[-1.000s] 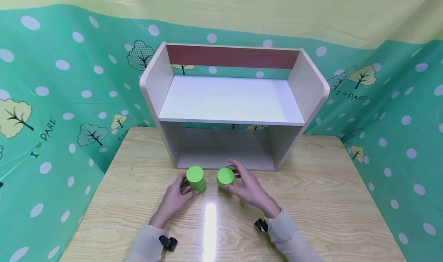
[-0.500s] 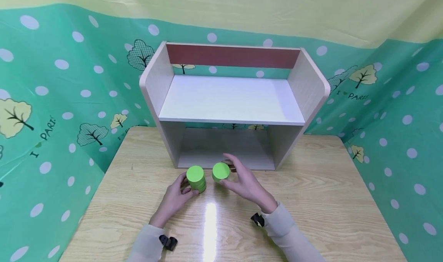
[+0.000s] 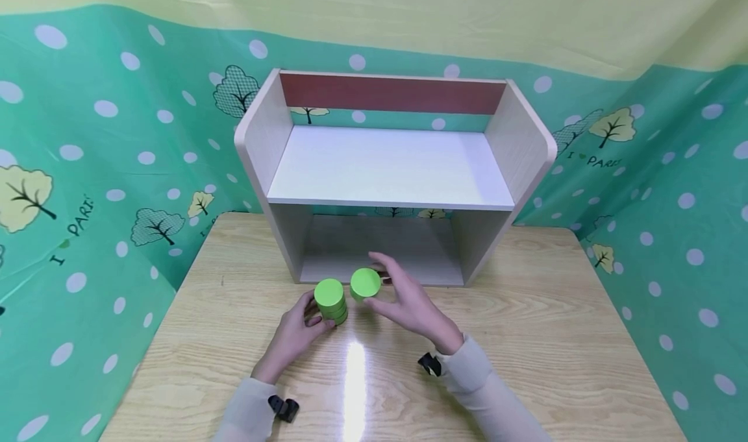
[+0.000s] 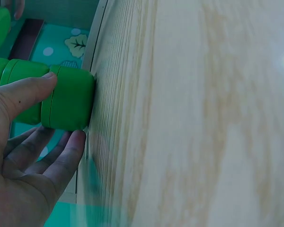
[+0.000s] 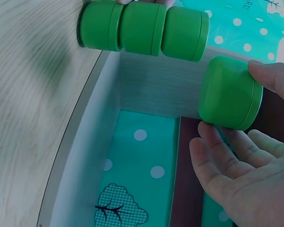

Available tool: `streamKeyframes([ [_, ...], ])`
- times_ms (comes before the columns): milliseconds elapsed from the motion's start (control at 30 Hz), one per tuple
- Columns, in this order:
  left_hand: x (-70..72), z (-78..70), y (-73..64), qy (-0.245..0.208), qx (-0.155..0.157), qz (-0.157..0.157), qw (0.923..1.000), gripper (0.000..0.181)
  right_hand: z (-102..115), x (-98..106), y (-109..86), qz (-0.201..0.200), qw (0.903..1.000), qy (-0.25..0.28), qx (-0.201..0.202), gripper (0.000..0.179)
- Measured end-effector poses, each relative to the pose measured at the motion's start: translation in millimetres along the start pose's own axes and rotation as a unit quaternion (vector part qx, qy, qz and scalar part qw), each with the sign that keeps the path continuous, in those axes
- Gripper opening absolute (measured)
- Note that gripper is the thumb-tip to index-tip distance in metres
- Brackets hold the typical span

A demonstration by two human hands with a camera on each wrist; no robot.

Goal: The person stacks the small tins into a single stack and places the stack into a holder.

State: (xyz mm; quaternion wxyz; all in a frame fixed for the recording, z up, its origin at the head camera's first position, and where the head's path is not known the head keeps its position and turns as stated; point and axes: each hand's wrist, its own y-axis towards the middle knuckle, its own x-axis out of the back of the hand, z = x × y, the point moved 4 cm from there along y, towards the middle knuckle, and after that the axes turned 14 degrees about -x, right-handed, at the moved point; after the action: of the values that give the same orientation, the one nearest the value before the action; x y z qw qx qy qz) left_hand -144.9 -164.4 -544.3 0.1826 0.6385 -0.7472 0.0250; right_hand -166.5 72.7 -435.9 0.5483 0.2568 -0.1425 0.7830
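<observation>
Three small green lidded jars (image 5: 141, 29) stand stacked in a column on the table, in front of the shelf. My left hand (image 3: 294, 331) steadies the stack, thumb and fingers around its lower part; in the left wrist view the thumb lies across the bottom jar (image 4: 72, 99). To the right of the stack, my right hand (image 3: 409, 302) holds another green jar (image 5: 229, 92) clear of the table, between thumb and fingertips. The right wrist view shows this jar upright, around the height of the stack's top and beside it.
A white two-level shelf (image 3: 391, 169) with a dark red back strip (image 3: 391, 95) stands right behind the jars on the wooden table (image 3: 555, 338). Patterned green cloth (image 3: 117, 143) hangs around the back and sides. Each wrist carries a small black camera.
My right hand has lifted its jar off the table, moving it up and left toward the stack. The left hand and the stack have stayed in place.
</observation>
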Motion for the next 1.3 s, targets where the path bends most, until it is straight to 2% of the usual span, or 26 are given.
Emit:
streamKeyframes([
  [333, -0.3, -0.8, -0.2, -0.011, 0.000, -0.005, 0.9999, 0.073, 10.5, -4.6, 4.5, 0.010, 0.9999, -0.005, 0.008, 0.085],
  [567, 0.6, 1.1, 0.0, 0.005, -0.006, -0.001, 1.0000, 0.070, 15.4, -10.6, 9.7, 0.019, 0.9997, -0.005, 0.015, 0.085],
  [967, 0.8, 0.9, -0.6, 0.000, -0.003, -0.003, 1.0000, 0.070, 22.5, -19.2, 19.4, 0.036, 0.9991, -0.005, 0.023, 0.085],
  [1300, 0.4, 1.8, 0.2, 0.021, -0.013, -0.001, 0.9997, 0.069, 26.1, -28.7, 24.7, 0.047, 0.9985, -0.019, 0.020, 0.085],
])
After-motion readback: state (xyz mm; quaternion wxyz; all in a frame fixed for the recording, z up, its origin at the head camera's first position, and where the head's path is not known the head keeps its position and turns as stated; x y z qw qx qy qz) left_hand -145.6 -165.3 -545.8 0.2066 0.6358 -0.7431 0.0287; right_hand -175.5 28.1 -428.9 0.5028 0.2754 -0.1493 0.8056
